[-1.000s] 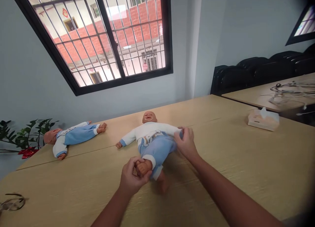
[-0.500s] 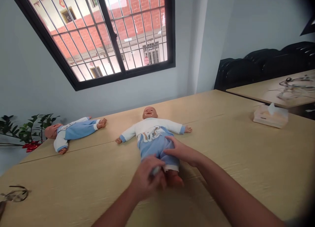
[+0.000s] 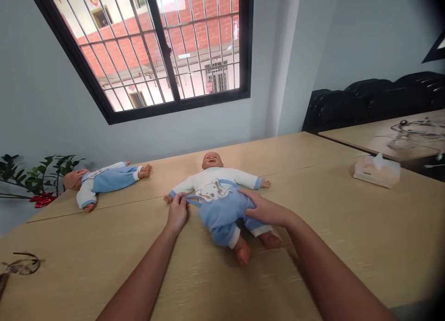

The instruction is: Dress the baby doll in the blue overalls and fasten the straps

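Observation:
A baby doll lies on its back in the middle of the table, arms spread, head toward the window. It wears a white top with an animal print and blue trousers with white cuffs. My left hand is pinched on the trousers' waistband, which is stretched out sideways close to the doll's hand at the left. At the doll's other hip, my right hand grips the trousers between thumb and fingers. Both bare feet of the doll stick out below the cuffs, legs apart.
A second doll in similar clothes lies at the left. Eyeglasses rest at the near left; a tissue box stands at the right. Cables lie on another table beside black chairs. A plant is behind the left edge.
My left hand has moved up and left from the doll's feet to the waistband and pulled it outward. The doll's legs have swung apart. My right hand stays at the hip.

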`<state>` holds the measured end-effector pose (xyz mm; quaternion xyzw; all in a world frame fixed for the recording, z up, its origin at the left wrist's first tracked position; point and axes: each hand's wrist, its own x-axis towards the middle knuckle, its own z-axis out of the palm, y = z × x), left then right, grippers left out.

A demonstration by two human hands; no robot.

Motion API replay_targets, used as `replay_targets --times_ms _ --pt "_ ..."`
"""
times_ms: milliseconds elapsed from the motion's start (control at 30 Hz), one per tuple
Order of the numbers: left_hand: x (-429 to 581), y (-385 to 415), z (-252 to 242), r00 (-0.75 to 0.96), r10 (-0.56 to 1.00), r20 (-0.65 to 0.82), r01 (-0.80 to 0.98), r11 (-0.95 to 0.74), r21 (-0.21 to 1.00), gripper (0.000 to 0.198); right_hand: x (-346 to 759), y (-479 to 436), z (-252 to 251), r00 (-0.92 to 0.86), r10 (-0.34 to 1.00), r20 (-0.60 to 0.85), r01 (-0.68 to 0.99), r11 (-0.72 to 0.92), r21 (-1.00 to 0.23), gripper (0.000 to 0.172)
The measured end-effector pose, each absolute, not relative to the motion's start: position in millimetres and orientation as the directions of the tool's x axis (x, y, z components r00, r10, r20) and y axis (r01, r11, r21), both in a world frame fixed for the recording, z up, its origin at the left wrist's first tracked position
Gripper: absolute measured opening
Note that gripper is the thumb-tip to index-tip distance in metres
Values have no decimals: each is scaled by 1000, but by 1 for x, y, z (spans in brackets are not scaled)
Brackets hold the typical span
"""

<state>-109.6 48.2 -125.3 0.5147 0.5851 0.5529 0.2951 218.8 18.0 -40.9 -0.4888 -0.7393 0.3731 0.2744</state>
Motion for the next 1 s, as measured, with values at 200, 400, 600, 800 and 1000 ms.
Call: replay_targets --times_ms 200,400,600,800,1000 --pt "-104 43 -107 -335 860 384 413 -232 880 21 220 22 -48 -349 932 102 652 319 -688 79" --pt "-85 -2 -88 26 881 472 608 -388 692 24 193 -18 -37 -256 882 395 820 415 -394 44" --pt "-76 -5 -92 252 958 133 561 -257 787 42 172 -115 -95 -269 855 443 793 457 -402 48" --pt "-90 3 -99 441 892 95 113 -160 981 35 176 -123 -122 -188 885 426 856 360 -369 52" --pt "-85 -1 -98 520 853 42 212 -176 961 36 169 -101 -51 -169 979 113 780 203 -591 22"
